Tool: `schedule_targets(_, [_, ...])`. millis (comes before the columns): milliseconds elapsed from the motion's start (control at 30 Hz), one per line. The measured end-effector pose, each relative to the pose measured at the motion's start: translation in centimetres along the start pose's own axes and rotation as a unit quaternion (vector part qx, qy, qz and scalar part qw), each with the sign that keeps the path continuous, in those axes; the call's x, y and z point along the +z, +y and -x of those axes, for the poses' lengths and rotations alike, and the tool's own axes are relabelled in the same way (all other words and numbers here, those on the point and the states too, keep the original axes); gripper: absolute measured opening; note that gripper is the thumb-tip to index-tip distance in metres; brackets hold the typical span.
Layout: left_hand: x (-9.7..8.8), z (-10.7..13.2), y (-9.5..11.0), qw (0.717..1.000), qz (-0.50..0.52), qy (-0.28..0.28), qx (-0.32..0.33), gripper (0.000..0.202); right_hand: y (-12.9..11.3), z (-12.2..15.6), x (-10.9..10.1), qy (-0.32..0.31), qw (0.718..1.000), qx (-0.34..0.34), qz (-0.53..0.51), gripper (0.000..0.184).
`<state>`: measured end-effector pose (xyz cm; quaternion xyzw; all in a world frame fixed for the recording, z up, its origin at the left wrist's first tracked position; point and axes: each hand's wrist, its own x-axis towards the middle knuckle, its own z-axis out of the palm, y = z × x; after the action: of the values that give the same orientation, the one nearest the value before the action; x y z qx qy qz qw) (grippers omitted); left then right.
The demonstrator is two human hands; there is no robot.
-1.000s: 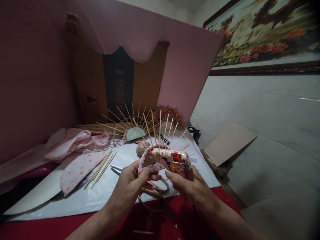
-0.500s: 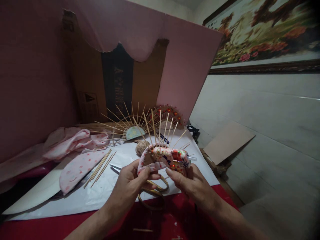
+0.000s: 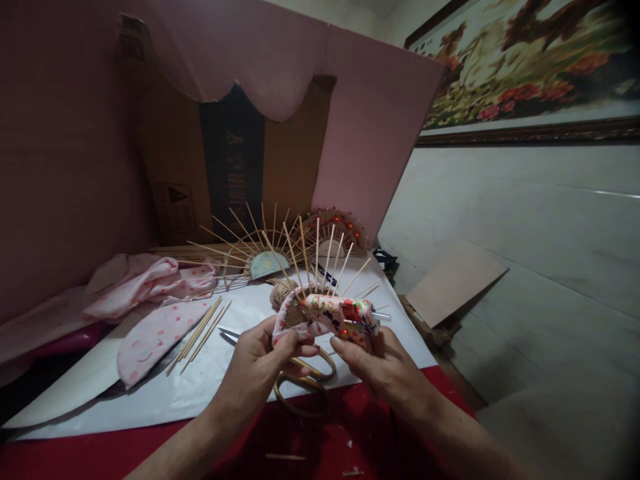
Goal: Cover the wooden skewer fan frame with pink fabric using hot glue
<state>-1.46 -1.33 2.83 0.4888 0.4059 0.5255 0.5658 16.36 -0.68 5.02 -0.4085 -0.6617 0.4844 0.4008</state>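
My left hand (image 3: 267, 350) pinches the lower edge of a half-round cardboard piece (image 3: 296, 316) with a pink fabric rim. Thin wooden sticks (image 3: 317, 253) fan upward from its curved edge. In my right hand (image 3: 383, 353) is a hot glue gun (image 3: 345, 313) with a colourful pattern, a small red light, and a clear glue stick (image 3: 382, 316) poking out of its back. Its orange nozzle points left at the cardboard; whether the tip touches cannot be made out. Under my hands lie scissors (image 3: 313, 379) with gold handles.
To the left are a dotted fabric half-circle (image 3: 155, 340), loose sticks (image 3: 200, 333) and crumpled pink cloth (image 3: 150, 280). Behind are a twine ball (image 3: 283, 293), a stick fan with a pale green centre (image 3: 269, 265) and a red-beaded fan (image 3: 335, 223). A large pink-and-brown cardboard panel (image 3: 370, 127) stands at the back.
The view has shifted very slightly. Both hands keep their grips, and the glue gun stays at the cardboard piece.
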Motion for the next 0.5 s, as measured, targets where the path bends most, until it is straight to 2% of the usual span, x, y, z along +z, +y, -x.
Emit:
schedule_targets(300, [-0.16, -0.12, -0.28, 1.000, 0.016, -0.017, 0.008, 0.026, -0.58, -0.21, 0.53, -0.063, 0.998, -0.015, -0.018, 0.023])
schedule_targets(500, [0.05, -0.03, 0.13, 1.000, 0.003, 0.002, 0.009, 0.026, -0.47, -0.19, 0.06, 0.002, 1.000, 0.002, 0.001, 0.018])
